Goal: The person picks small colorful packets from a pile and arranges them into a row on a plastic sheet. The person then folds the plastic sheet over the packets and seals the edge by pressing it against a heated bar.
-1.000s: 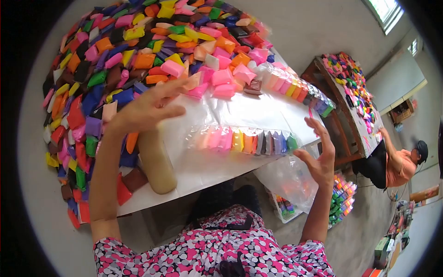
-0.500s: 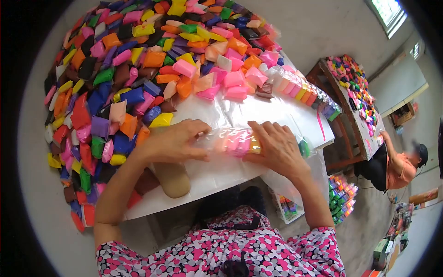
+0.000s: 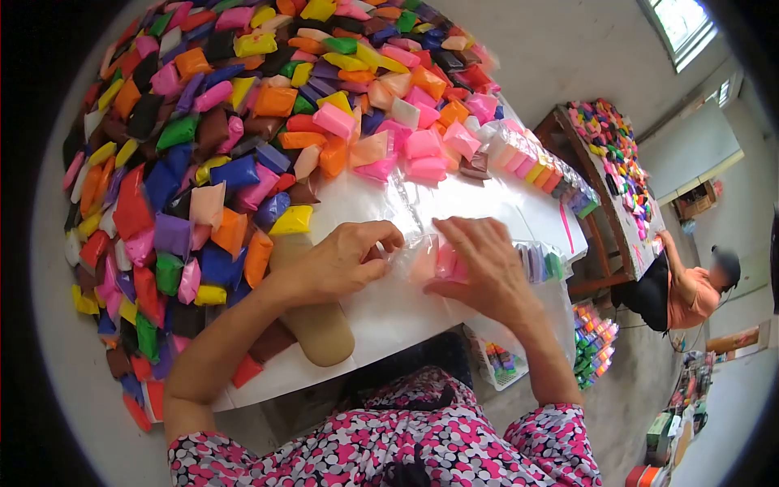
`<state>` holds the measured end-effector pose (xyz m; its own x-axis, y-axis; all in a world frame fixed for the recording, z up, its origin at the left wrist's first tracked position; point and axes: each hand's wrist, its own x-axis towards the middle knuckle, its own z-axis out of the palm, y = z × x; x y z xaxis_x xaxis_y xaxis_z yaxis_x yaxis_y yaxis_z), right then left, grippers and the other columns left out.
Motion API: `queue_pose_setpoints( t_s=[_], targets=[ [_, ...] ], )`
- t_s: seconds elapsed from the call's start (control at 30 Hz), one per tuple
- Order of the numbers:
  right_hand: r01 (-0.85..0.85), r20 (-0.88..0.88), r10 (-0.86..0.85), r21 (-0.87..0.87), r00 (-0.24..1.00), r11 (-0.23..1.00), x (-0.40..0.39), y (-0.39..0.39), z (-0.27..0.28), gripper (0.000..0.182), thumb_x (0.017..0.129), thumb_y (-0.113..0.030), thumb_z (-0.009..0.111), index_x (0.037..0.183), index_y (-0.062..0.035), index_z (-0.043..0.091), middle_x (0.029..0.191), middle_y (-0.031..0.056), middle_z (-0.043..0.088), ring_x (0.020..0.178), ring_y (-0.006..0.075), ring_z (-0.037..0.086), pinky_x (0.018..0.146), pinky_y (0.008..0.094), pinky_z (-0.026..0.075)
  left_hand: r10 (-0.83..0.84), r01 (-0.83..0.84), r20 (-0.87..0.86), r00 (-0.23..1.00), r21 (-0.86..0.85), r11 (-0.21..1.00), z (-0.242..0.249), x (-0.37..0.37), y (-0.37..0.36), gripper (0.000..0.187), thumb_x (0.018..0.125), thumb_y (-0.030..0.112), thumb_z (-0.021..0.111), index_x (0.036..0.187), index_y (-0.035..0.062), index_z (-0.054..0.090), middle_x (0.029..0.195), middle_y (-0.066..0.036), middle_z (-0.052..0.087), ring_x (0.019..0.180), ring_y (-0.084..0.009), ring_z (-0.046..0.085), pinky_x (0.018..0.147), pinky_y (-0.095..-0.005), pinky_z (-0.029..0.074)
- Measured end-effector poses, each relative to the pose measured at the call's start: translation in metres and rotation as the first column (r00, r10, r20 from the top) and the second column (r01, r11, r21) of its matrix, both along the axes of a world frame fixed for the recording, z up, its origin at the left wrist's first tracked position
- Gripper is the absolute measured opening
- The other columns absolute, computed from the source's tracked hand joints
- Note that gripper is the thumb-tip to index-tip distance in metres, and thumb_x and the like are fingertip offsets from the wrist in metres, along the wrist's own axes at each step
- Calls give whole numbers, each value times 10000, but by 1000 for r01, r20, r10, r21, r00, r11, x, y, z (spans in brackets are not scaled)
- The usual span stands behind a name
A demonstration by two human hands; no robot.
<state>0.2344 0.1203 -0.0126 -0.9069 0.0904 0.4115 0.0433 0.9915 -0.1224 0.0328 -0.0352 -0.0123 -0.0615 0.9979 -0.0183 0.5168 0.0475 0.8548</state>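
Note:
In front of me a long clear plastic bag (image 3: 424,268) lies on the white tabletop, with a row of small coloured packets in it, pink and peach at the near end. My right hand (image 3: 491,272) is wrapped over the bag's middle, thumb on the near side and fingers on the far side. Green and grey packets (image 3: 542,263) show past that hand. My left hand (image 3: 349,256) is curled at the bag's loose left end, thumb and forefinger close to the film. Whether they pinch it, I cannot make out. A tan, round-ended flat object (image 3: 324,337) lies under my left forearm.
A large heap of coloured packets (image 3: 235,170) covers the table's left and back. A filled clear pack (image 3: 531,162) lies at the back right. Below the right edge are a white basket (image 3: 499,369) and stacked packs (image 3: 592,345). Another person (image 3: 690,288) sits at a second table (image 3: 621,211).
My right hand has slid over the bag's middle, so its far end now shows beyond the hand. The bag and my left hand have shifted slightly right. The view has turned a little.

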Motion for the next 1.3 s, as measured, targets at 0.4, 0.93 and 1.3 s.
queue_pose_setpoints(
  t_s=[0.4,0.93,1.3],
  targets=[
    [-28,8,28,3,1000,1000,-8,-3,-6,867,625,-388,834,1341,-37,493,1139,99,588,1044,266,561,963,425,393,58,-70,140,988,82,994,0,6,-3,215,815,76,653,994,-14,574,853,-90,608,771,-166,601,725,-299,498],
    [31,-142,-31,-4,989,1000,-4,-2,-12,648,660,-423,818,1110,-14,591,1104,113,626,1022,287,591,938,421,414,76,6,-142,987,505,863,-14,13,3,193,854,-25,636,1030,11,564,868,-111,604,746,-222,618,692,-310,493],
    [-4,-143,7,25,990,1000,-2,1,-14,611,687,-391,793,1121,-23,571,1079,107,629,1004,277,594,915,413,425,232,-156,-115,966,454,877,-12,21,0,105,880,14,591,968,-1,536,804,-170,570,721,-313,602,654,-354,483]
  ],
)
